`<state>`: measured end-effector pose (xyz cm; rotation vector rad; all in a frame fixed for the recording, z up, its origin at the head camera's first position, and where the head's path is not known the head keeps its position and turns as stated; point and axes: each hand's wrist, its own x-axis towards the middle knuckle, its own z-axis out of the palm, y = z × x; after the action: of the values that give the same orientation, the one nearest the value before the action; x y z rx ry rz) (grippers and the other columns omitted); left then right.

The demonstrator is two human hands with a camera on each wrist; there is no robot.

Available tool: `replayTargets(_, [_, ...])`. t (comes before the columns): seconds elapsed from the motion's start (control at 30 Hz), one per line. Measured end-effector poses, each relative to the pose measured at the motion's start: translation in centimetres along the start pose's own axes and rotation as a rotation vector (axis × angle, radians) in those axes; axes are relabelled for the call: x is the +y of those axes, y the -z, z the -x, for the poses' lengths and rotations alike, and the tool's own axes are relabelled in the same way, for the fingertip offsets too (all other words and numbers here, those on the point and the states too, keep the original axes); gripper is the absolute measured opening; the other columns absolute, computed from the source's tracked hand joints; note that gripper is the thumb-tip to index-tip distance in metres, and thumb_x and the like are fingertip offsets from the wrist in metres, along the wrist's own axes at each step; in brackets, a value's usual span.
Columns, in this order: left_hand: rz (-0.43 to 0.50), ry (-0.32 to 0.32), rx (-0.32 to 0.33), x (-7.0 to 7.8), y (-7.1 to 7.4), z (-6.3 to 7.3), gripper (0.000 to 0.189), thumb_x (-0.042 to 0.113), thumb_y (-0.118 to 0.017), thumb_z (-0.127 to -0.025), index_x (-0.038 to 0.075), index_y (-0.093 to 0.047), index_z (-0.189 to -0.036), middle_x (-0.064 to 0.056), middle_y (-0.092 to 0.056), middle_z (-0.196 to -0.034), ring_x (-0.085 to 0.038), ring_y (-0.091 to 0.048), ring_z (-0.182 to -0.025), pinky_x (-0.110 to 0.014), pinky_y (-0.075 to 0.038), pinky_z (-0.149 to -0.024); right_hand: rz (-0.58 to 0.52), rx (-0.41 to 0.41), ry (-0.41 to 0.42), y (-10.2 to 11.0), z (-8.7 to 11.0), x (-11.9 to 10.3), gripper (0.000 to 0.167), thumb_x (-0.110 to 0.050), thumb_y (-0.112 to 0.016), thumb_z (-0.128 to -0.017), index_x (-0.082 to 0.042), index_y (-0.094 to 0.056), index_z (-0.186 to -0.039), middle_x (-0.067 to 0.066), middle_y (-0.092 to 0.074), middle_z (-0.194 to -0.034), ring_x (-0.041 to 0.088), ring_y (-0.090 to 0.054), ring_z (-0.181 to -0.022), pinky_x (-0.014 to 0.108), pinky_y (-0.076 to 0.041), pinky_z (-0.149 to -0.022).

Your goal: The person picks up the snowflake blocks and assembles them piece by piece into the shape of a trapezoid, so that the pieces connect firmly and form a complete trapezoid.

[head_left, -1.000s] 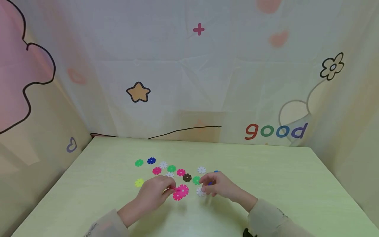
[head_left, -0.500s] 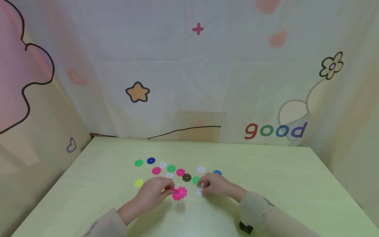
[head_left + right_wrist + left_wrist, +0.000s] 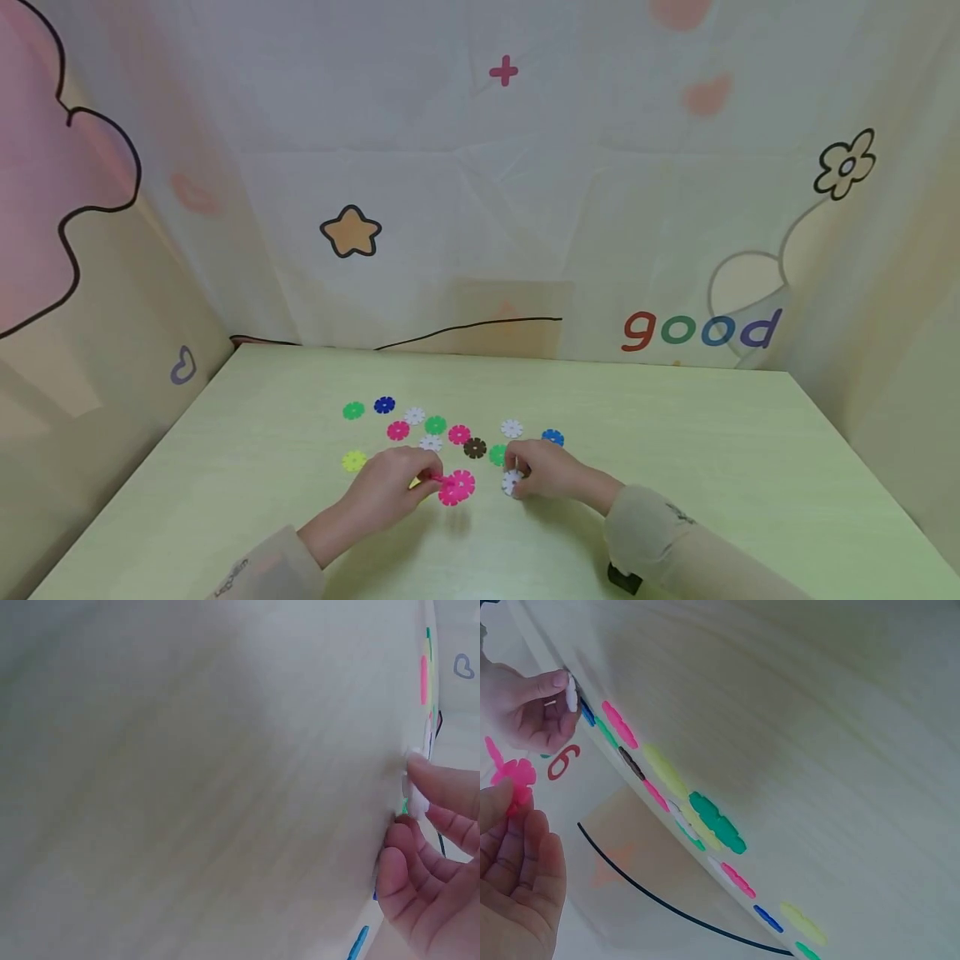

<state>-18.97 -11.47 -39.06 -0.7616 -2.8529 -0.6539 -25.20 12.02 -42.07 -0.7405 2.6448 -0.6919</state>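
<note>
My left hand (image 3: 397, 483) pinches joined pink snowflake discs (image 3: 516, 780) between thumb and fingers, above the table. In the left wrist view one of these discs stands edge-on beside the other. Another pink disc (image 3: 620, 724) lies on the tabletop. Over to the right, my right hand (image 3: 551, 471) pinches a white snowflake disc (image 3: 512, 482) by its edge; the right wrist view shows the thumb against this white disc (image 3: 417, 796). A green disc (image 3: 498, 455) lies just behind those fingers, partly covered. Yellow discs (image 3: 664, 769) are mostly hidden behind my left hand in the head view.
Several loose discs lie on the pale table (image 3: 675, 467), among them a brown disc (image 3: 475, 447), a dark blue disc (image 3: 385, 405), a yellow disc (image 3: 354, 461) and a lighter blue disc (image 3: 552, 437). A printed cloth (image 3: 420, 183) hangs behind the table.
My right hand has moved slightly left onto the white disc, pinched it and tilted it up. The left hand keeps its pink discs, which have shifted only slightly.
</note>
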Motion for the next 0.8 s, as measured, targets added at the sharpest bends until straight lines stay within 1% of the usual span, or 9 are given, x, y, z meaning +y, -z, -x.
replayTargets(0.13, [0.011,0.032,-0.01,-0.1,-0.1,0.0,0.006,0.021,-0.068,-0.077,0.02,-0.062,-0.078,0.012,-0.06,-0.073,-0.002,-0.052,-0.069,-0.016,-0.044,-0.062,-0.021,0.018,0.019,0.1,0.4,0.0,0.018,-0.006,-0.067,-0.075,-0.014,-0.052,-0.083,-0.003,-0.051,-0.072,0.013,-0.044,-0.067,0.024,-0.038,-0.058])
replayTargets(0.27, [0.046,0.058,-0.017,0.0,-0.1,0.1,0.007,0.021,-0.067,-0.077,0.019,-0.061,-0.08,0.01,-0.061,-0.074,-0.003,-0.054,-0.069,-0.016,-0.043,-0.06,-0.082,0.069,0.078,0.3,1.0,-0.2,0.015,-0.002,-0.063,-0.077,-0.012,-0.053,-0.082,-0.004,-0.049,-0.07,0.011,-0.042,-0.066,0.022,-0.037,-0.057])
replayTargets(0.4, [0.062,0.049,-0.006,0.1,-0.1,0.2,0.008,0.019,-0.067,-0.077,0.017,-0.061,-0.081,0.009,-0.063,-0.073,-0.003,-0.054,-0.066,-0.014,-0.042,-0.057,-0.216,0.124,0.146,0.7,2.0,-1.0,0.012,0.0,-0.061,-0.079,-0.008,-0.052,-0.082,-0.003,-0.05,-0.069,0.008,-0.042,-0.063,0.019,-0.039,-0.054])
replayTargets(0.53, [0.071,0.037,0.002,0.2,-0.1,0.2,0.008,0.019,-0.066,-0.078,0.016,-0.06,-0.082,0.009,-0.062,-0.072,-0.001,-0.052,-0.064,-0.013,-0.041,-0.056,-0.354,0.148,0.188,1.0,2.9,-2.2,0.01,0.001,-0.06,-0.08,-0.003,-0.051,-0.083,0.002,-0.055,-0.072,0.008,-0.047,-0.062,0.017,-0.044,-0.056])
replayTargets(0.67, [0.085,0.03,0.004,0.4,0.0,0.2,0.008,0.019,-0.066,-0.078,0.016,-0.061,-0.083,0.009,-0.062,-0.072,-0.001,-0.052,-0.064,-0.013,-0.042,-0.056,-0.422,0.16,0.2,1.1,3.4,-3.2,0.01,-0.002,-0.06,-0.081,-0.001,-0.052,-0.085,0.007,-0.058,-0.078,0.009,-0.052,-0.066,0.018,-0.047,-0.061])
replayTargets(0.8, [0.101,0.019,-0.002,0.6,0.0,0.2,0.007,0.018,-0.066,-0.079,0.016,-0.061,-0.083,0.009,-0.062,-0.072,0.0,-0.052,-0.064,-0.013,-0.042,-0.057,-0.472,0.157,0.208,0.9,3.6,-3.7,0.009,-0.002,-0.06,-0.081,0.0,-0.052,-0.085,0.01,-0.059,-0.08,0.01,-0.054,-0.068,0.019,-0.049,-0.063])
